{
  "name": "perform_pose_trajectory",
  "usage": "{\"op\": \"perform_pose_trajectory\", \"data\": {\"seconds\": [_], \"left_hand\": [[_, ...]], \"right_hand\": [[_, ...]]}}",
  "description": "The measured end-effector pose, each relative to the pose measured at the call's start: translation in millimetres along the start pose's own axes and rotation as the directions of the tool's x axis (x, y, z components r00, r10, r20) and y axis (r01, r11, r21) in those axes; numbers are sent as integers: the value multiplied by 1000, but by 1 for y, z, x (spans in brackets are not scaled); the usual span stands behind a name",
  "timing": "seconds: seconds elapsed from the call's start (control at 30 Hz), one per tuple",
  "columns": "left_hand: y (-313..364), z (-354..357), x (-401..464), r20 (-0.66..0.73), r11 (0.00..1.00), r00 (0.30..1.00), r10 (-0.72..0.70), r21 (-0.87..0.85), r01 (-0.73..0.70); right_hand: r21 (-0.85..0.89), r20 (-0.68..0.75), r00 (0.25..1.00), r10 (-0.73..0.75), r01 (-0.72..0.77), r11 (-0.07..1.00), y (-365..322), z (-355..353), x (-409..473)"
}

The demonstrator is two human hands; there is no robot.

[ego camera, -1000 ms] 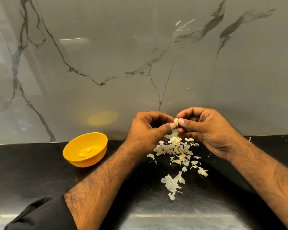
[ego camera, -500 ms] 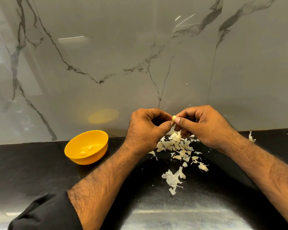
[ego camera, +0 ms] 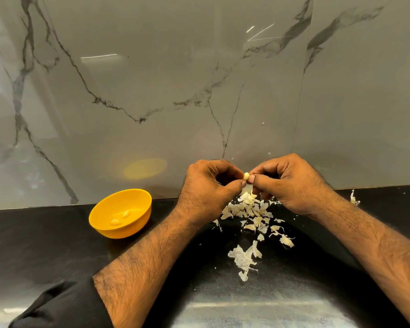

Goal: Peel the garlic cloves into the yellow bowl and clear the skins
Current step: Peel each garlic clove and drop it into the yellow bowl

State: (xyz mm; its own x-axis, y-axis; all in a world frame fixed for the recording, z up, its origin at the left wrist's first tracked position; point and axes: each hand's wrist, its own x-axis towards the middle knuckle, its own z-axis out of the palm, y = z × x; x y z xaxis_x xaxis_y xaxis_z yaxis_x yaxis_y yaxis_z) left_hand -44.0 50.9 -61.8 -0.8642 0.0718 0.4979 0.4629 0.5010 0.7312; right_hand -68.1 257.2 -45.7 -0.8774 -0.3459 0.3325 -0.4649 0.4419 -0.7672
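Head view: left hand [ego camera: 207, 192] and right hand [ego camera: 291, 185] raised together above the black counter [ego camera: 45, 252], fingertips meeting, both pinching one small pale garlic clove [ego camera: 246, 176] between thumbs and forefingers, in front of the grey marble backsplash [ego camera: 175, 79]. Directly beneath the hands, a heap of papery skins [ego camera: 249, 209] spread on the counter, partly hidden by both wrists; a larger shred [ego camera: 243, 259] lying nearer the camera, apart from the heap. One stray skin [ego camera: 354, 198] off to the right by the wall, beyond the right forearm. Yellow bowl [ego camera: 104, 223] well to the left of the hands, tilted, holding two peeled cloves [ego camera: 120, 217]. Black sleeve [ego camera: 62, 306] at lower left.
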Motion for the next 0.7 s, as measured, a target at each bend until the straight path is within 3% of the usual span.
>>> {"op": "perform_pose_trajectory", "data": {"seconds": [0.2,0.5,0.7], "left_hand": [[2,1,-2,23,999,999,-32,-42,33],[3,-3,-1,132,943,986,-103,-302,139],[2,-3,0,118,881,981,-151,-434,188]], "right_hand": [[26,-32,999,9,-8,1000,0,-1,-1],[139,19,1000,17,-20,990,0,-2,-1],[187,18,999,36,-38,982,0,-2,0]]}}
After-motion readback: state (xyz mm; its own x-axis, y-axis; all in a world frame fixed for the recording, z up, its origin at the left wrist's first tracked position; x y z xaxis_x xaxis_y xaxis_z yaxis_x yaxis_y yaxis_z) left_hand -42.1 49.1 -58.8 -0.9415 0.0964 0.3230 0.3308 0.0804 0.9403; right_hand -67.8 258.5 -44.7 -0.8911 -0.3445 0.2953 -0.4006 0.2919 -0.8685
